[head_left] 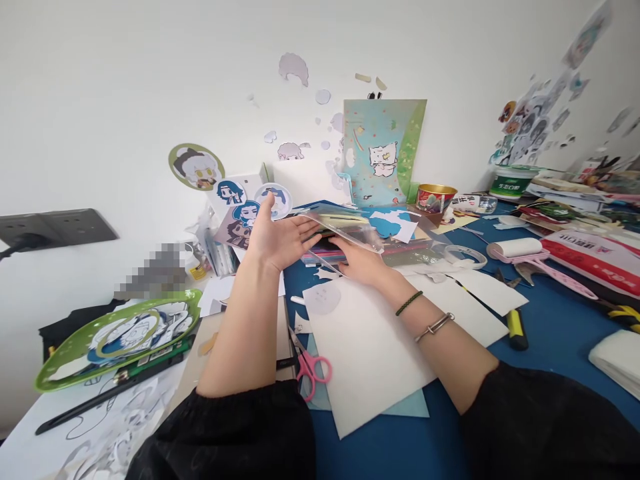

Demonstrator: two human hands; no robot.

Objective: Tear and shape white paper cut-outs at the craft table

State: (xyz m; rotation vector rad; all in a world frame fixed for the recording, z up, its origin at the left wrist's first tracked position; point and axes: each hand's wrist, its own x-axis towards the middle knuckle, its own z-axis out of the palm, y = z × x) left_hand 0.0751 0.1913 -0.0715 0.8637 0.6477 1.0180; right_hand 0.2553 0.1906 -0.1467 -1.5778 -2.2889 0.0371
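My left hand [285, 237] is open, palm up with thumb raised, its fingertips at the left edge of a clear plastic sleeve [350, 228]. My right hand [363, 261] reaches in from the right, just under the sleeve's upper sheet. Its fingers point left over a stack of coloured sheets [327, 257]; their tips are partly covered, so their grip cannot be made out. Below the hands lies a large white sheet [370, 347] over light blue paper [407, 405]. Pink-handled scissors [313, 370] rest at its left edge.
A green tray [60, 363] of paper cutouts stands left. At right lie a pink-handled roller [565, 273], a yellow-and-black cutter [517, 330] and a roll of clear tape [465, 257]. Behind are a red tin [436, 200], a white tub [510, 183] and a picture board [385, 150].
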